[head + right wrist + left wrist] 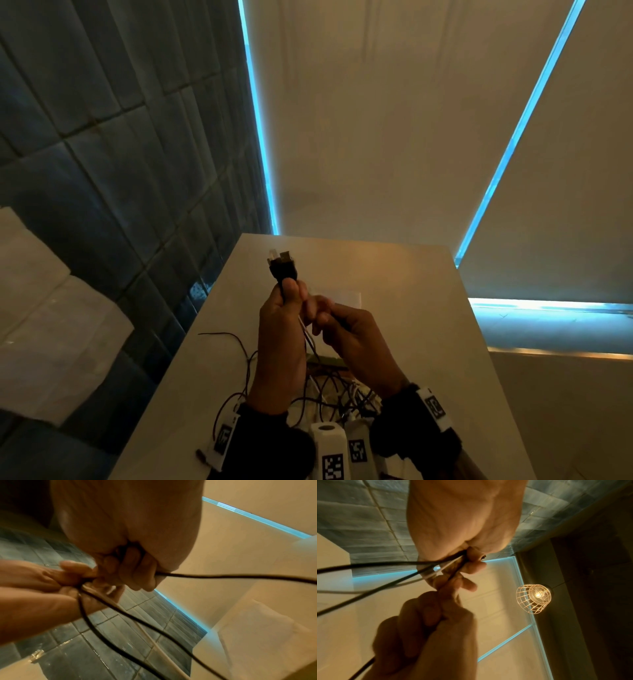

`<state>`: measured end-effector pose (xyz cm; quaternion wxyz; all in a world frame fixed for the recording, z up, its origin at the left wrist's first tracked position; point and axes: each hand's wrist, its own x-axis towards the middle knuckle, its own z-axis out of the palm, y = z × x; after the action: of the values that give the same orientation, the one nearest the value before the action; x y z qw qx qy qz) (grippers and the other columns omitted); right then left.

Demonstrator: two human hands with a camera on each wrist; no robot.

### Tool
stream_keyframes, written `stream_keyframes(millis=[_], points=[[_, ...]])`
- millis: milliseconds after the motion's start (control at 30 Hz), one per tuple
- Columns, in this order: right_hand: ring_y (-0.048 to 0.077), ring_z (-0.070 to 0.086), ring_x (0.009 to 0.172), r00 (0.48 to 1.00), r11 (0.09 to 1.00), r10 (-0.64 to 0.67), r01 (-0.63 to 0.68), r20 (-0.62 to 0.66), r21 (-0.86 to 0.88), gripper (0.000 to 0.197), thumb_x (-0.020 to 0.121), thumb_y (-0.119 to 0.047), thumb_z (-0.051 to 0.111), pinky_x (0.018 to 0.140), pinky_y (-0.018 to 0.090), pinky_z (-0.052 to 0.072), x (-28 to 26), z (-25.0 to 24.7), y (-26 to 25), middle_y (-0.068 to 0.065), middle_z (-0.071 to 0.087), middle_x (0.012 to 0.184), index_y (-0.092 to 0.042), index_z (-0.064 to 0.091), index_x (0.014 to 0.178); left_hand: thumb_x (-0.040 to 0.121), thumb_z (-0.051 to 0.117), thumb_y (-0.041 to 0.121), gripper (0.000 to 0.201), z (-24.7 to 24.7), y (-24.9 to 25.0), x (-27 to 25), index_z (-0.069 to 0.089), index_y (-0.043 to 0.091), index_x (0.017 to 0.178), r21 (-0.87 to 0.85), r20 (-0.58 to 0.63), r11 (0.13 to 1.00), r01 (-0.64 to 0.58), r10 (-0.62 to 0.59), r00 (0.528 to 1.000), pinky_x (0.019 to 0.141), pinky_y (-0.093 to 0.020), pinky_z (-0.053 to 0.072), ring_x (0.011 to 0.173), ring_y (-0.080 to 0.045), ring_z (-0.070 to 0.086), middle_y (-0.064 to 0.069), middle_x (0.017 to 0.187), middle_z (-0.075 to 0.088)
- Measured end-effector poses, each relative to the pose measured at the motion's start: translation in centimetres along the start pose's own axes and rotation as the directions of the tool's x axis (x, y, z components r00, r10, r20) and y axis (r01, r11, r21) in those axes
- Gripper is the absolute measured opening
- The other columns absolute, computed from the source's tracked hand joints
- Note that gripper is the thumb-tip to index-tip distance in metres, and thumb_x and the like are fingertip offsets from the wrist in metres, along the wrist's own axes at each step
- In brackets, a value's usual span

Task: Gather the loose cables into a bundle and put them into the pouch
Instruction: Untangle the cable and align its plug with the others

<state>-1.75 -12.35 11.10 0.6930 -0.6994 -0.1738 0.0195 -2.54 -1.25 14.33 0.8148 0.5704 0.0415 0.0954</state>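
A: Two wrist bands (435,407) carry black-and-white square codes, no readable words.

B: Hands?

A: Left hand (281,339) clenches the cables (310,334), plugs (282,265) sticking up; right hand (356,339) pinches one. The rest tangle on the counter (428,308).

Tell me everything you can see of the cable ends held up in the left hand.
The cable ends are a small cluster of connectors, black plugs with one white, pointing up above the table. The left hand grips them just below the plugs. Thin black and white leads run down from its fist; the right hand pinches one dark lead close by.
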Motion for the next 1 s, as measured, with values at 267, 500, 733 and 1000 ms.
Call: stream_keyframes(millis=[267,500,733,1000], points=[[0.013,0.043,0.060,0.992,0.994,0.105,-0.103,0.066,-0.029,0.027,0.097,-0.008,0.051,0.057,0.016,0.038,-1.0,0.3,3.0,0.012,0.045,0.066,-0.004,0.054,0.071,0.102,0.035,0.021,0.032,-1.3,1.1,0.3,0.045,0.013,0.072,-0.171,-0.060,0.985,-0.029,0.019,0.998,0.044,-0.024,0.018,0.044,-0.008,0.018,0.006,0.050,0.025],[-0.008,0.053,0.048,0.986,0.984,0.165,-0.163,0.024,-0.070,0.025,0.096,0.002,0.048,0.054,0.004,0.040,-1.4,-0.1,4.4,0.002,0.047,0.060,0.000,0.052,0.071,0.102,0.034,0.021,0.034,-1.9,1.6,0.2,0.045,0.013,0.071,-0.188,-0.050,0.982,-0.037,0.028,0.998,0.040,-0.023,0.019,0.040,-0.007,0.018,0.006,0.048,0.026],[-0.007,0.047,0.053,0.987,0.959,0.161,-0.162,-0.021,-0.231,0.036,0.094,-0.015,0.057,0.057,0.008,0.037,-1.4,-0.5,8.3,-0.015,0.051,0.051,-0.021,0.053,0.059,0.102,0.034,0.023,0.034,-2.1,2.7,-0.2,0.046,0.014,0.072,-0.202,-0.088,0.976,-0.082,0.065,0.994,0.037,-0.019,0.019,0.037,-0.005,0.019,0.008,0.046,0.027],[0.000,0.046,0.051,0.975,0.879,0.159,-0.212,-0.156,-0.428,0.039,0.092,-0.019,0.057,0.056,0.021,0.036,-1.1,-1.4,11.3,-0.009,0.049,0.051,-0.025,0.052,0.054,0.102,0.035,0.024,0.033,-2.4,2.8,0.1,0.047,0.015,0.072,-0.199,-0.108,0.979,-0.051,0.030,0.994,0.035,-0.018,0.019,0.037,-0.004,0.020,0.008,0.047,0.028]])
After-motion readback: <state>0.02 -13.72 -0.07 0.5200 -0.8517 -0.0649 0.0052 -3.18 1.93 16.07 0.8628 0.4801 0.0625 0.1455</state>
